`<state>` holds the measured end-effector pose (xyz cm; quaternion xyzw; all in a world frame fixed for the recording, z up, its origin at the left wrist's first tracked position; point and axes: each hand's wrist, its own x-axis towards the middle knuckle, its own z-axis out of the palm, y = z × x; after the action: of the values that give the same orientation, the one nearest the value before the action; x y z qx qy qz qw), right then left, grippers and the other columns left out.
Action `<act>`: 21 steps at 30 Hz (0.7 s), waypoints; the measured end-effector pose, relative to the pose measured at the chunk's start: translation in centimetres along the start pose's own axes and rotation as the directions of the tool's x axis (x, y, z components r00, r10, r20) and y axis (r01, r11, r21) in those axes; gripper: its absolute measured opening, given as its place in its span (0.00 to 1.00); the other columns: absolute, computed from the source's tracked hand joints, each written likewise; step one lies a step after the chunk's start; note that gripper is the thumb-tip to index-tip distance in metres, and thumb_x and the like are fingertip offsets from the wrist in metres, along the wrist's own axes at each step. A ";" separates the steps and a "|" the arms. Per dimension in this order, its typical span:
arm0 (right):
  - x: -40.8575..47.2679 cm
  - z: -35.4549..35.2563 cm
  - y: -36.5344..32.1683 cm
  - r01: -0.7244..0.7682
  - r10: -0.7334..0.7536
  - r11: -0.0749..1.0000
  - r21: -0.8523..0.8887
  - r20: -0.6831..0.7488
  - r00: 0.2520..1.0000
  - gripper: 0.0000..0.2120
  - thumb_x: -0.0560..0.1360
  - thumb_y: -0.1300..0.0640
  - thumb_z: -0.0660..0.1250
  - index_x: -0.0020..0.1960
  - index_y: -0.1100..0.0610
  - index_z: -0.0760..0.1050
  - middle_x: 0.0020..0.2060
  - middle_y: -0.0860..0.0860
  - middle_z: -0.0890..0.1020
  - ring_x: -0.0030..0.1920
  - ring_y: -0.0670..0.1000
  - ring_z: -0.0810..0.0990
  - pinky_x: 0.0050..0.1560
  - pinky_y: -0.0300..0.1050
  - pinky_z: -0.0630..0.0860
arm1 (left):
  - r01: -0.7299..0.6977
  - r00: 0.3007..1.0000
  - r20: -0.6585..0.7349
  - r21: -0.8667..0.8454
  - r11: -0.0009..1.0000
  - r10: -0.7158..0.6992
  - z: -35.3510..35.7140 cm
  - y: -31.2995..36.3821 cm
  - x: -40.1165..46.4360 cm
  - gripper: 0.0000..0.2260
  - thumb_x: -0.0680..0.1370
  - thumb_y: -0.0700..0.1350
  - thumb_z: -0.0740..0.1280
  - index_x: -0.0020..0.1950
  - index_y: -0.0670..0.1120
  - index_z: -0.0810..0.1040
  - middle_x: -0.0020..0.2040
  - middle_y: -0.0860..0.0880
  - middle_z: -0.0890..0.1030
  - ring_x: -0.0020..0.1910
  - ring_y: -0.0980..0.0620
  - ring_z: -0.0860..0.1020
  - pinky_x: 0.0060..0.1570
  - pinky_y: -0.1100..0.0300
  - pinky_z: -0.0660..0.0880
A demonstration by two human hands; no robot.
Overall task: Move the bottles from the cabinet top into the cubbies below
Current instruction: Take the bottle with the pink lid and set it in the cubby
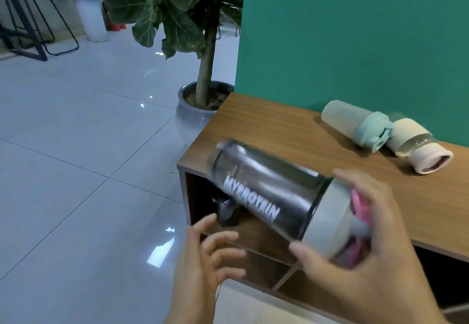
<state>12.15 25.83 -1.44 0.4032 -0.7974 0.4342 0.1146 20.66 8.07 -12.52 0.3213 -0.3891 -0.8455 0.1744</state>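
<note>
My right hand (375,245) grips the grey lid end of a dark see-through shaker bottle (264,191) with white lettering. The bottle is tilted, its base pointing up and left over the cabinet's left corner. My left hand (208,255) is open with spread fingers, just below and left of the bottle, in front of the top left cubby (253,234). A dark bottle (227,209) stands inside that cubby. Two bottles lie on their sides on the wooden cabinet top (279,125) by the wall: a pale one with a mint lid (355,123) and a clear one with a cream sleeve and pink cap (418,146).
A green wall (355,31) backs the cabinet. A large potted plant (203,102) stands just beyond the cabinet's left end. Glossy tiled floor (76,171) stretches to the left, with black stools (30,24) far back. More cubbies (317,290) sit lower right.
</note>
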 end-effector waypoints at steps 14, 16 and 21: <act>-11.0 9.3 3.3 -0.521 0.769 0.544 0.657 -0.143 0.623 0.55 0.40 0.59 0.88 0.62 0.40 0.68 0.55 0.35 0.75 0.54 0.45 0.77 0.32 0.31 0.79 | 0.430 0.879 -0.176 -0.113 0.896 -0.444 1.2 -3.8 0.7 0.24 0.74 0.56 0.71 0.64 0.42 0.80 0.49 0.37 0.87 0.47 0.39 0.85 0.41 0.48 0.82; -10.0 10.2 4.5 -0.536 0.811 0.498 0.682 -0.147 0.567 0.46 0.52 0.73 0.83 0.60 0.43 0.69 0.55 0.38 0.75 0.54 0.49 0.77 0.33 0.32 0.79 | 0.471 0.854 -0.177 -0.140 0.871 -0.490 1.6 -4.4 2.0 0.25 0.74 0.56 0.72 0.65 0.42 0.78 0.52 0.35 0.86 0.50 0.37 0.85 0.42 0.44 0.83; -8.6 12.0 7.9 -0.606 0.781 0.540 0.584 -0.078 0.620 0.38 0.60 0.65 0.82 0.62 0.43 0.70 0.56 0.40 0.76 0.56 0.46 0.78 0.43 0.36 0.81 | 0.537 0.818 -0.173 -0.113 0.836 -0.549 2.0 -7.0 5.3 0.25 0.78 0.58 0.68 0.64 0.39 0.76 0.56 0.32 0.83 0.52 0.33 0.84 0.48 0.39 0.83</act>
<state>13.87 23.41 -17.87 -0.0163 -0.7166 0.6956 -0.0481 15.15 10.71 -19.05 0.4963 -0.2370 -0.8348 -0.0265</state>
